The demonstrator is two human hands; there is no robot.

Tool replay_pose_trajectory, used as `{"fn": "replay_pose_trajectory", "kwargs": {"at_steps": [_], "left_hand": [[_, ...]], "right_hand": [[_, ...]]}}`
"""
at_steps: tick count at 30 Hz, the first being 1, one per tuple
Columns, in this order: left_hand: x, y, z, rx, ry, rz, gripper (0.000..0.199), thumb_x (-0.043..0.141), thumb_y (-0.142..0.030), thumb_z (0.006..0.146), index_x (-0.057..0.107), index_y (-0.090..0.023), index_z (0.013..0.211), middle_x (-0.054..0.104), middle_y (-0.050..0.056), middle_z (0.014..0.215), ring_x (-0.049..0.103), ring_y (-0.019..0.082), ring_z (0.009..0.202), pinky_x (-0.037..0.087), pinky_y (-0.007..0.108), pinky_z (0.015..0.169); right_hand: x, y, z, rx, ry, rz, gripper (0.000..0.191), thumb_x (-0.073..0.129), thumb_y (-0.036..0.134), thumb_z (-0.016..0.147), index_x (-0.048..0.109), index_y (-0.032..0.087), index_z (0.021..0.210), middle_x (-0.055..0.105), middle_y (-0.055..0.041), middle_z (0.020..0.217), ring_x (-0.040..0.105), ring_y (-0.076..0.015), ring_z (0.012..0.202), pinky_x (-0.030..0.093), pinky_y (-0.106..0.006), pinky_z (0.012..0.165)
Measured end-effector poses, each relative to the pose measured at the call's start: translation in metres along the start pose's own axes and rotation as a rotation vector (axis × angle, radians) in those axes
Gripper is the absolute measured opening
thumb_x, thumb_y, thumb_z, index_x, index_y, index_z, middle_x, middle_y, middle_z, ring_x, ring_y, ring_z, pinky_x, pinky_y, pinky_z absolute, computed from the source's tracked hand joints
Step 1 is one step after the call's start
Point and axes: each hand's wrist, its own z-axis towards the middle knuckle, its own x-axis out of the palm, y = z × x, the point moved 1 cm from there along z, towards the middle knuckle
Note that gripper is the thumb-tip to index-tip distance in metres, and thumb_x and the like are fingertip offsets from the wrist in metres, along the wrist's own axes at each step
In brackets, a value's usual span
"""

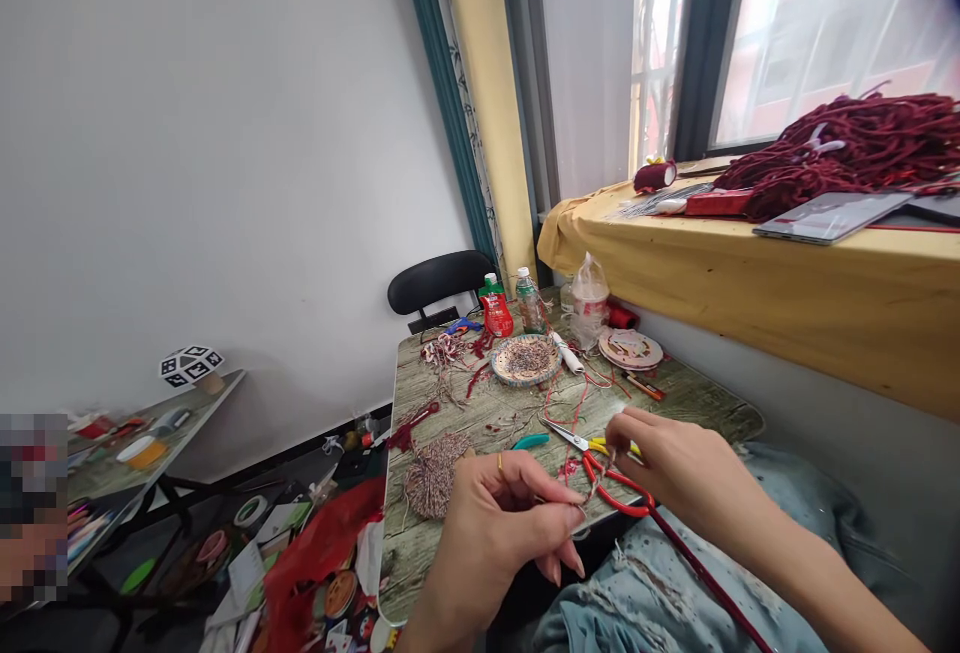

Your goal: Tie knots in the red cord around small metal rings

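Two hands meet over the near edge of the table (409, 568), a thin speckled strand (598, 481) running between them. The left hand (517, 523) has its grip narrow, thumb and forefinger pinched together on the strand's near end; the right hand (667, 453), slightly farther off, has its fingertips closed on the strand's other part. Beneath the strand lies a red-handled tool (634, 507), its far end hard to make out. Just beyond it are scissors (570, 435) with yellow handles, partly hidden by the right hand, and a teal piece (531, 441) to their left. A ball of speckled yarn (435, 473) sits at the left, just beyond the left hand. Farther back, a round woven tray (496, 365) stands between loose threads (444, 351) on the left and a white roll (568, 353) on the right. A dark red cord (705, 573) crosses the jeans (645, 588) at near right.
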Motion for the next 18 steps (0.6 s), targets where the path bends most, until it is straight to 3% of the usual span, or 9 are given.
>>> {"fn": "replay_pose_trajectory", "kwargs": {"at_steps": [3, 5, 7, 8, 9, 11, 14, 18], "left_hand": [[0.001, -0.002, -0.001, -0.008, -0.019, 0.018, 0.006, 0.066, -0.008, 0.059, 0.065, -0.014, 0.056, 0.06, -0.003, 0.039, 0.054, 0.006, 0.034, 0.038, 0.011, 0.033], [0.0, -0.002, -0.001, -0.014, -0.012, 0.033, 0.006, 0.066, -0.008, 0.059, 0.065, -0.014, 0.057, 0.06, -0.003, 0.04, 0.054, 0.007, 0.035, 0.038, 0.012, 0.033], [-0.001, -0.001, -0.001, -0.02, 0.002, 0.051, 0.005, 0.066, -0.009, 0.06, 0.065, -0.013, 0.058, 0.059, -0.003, 0.04, 0.054, 0.007, 0.035, 0.039, 0.012, 0.034], [-0.001, -0.001, 0.0, -0.02, 0.002, 0.059, 0.005, 0.066, -0.009, 0.061, 0.065, -0.013, 0.059, 0.059, -0.003, 0.041, 0.055, 0.007, 0.036, 0.04, 0.012, 0.035], [-0.002, 0.0, 0.0, -0.016, -0.003, 0.068, 0.005, 0.067, -0.01, 0.061, 0.065, -0.013, 0.059, 0.06, -0.003, 0.042, 0.055, 0.007, 0.037, 0.041, 0.013, 0.036], [-0.002, 0.0, 0.001, 0.005, -0.016, 0.089, 0.006, 0.068, -0.011, 0.061, 0.064, -0.013, 0.059, 0.061, -0.002, 0.044, 0.056, 0.007, 0.039, 0.042, 0.014, 0.037], [-0.003, 0.0, 0.001, 0.045, -0.045, 0.139, 0.006, 0.069, -0.012, 0.061, 0.064, -0.013, 0.06, 0.062, -0.002, 0.047, 0.058, 0.009, 0.042, 0.044, 0.015, 0.04], [-0.004, -0.001, 0.0, 0.061, -0.06, 0.216, 0.003, 0.069, -0.014, 0.064, 0.066, -0.014, 0.066, 0.064, -0.001, 0.052, 0.061, 0.011, 0.048, 0.048, 0.018, 0.047]], "right_hand": [[0.002, -0.016, 0.003, 0.074, 0.033, -0.018, 0.012, 0.054, 0.009, 0.071, 0.062, 0.017, 0.075, 0.064, -0.0115, 0.083, 0.06, -0.0221, 0.061, 0.04, -0.03, 0.051], [0.0, -0.009, -0.001, 0.041, 0.073, 0.05, 0.016, 0.053, 0.016, 0.077, 0.063, 0.019, 0.089, 0.064, -0.009, 0.086, 0.062, -0.0208, 0.067, 0.045, -0.029, 0.054], [-0.001, 0.009, -0.008, -0.007, 0.175, 0.312, 0.026, 0.041, 0.03, 0.089, 0.056, 0.022, 0.109, 0.064, -0.0041, 0.082, 0.062, -0.0151, 0.064, 0.048, -0.024, 0.053], [0.0, 0.02, -0.012, -0.006, 0.283, 0.617, 0.033, 0.033, 0.037, 0.092, 0.052, 0.02, 0.114, 0.063, -0.0035, 0.078, 0.061, -0.0136, 0.058, 0.048, -0.022, 0.047], [0.0, 0.03, -0.016, -0.006, 0.402, 0.882, 0.038, 0.03, 0.042, 0.093, 0.051, 0.019, 0.113, 0.062, -0.0034, 0.077, 0.06, -0.0128, 0.055, 0.047, -0.021, 0.044], [0.002, 0.044, -0.02, 0.012, 0.535, 1.207, 0.04, 0.033, 0.047, 0.091, 0.057, 0.015, 0.096, 0.06, -0.0026, 0.07, 0.056, -0.0106, 0.052, 0.045, -0.019, 0.043], [0.0, 0.046, -0.018, 0.039, 0.427, 1.2, 0.034, 0.051, 0.046, 0.085, 0.058, 0.015, 0.072, 0.051, 0.0028, 0.059, 0.045, -0.0075, 0.05, 0.039, -0.017, 0.046], [-0.011, 0.038, -0.011, 0.009, 0.253, 0.981, 0.027, 0.059, 0.042, 0.079, 0.059, 0.017, 0.07, 0.05, 0.0028, 0.061, 0.042, -0.0106, 0.058, 0.035, -0.021, 0.053]]}}
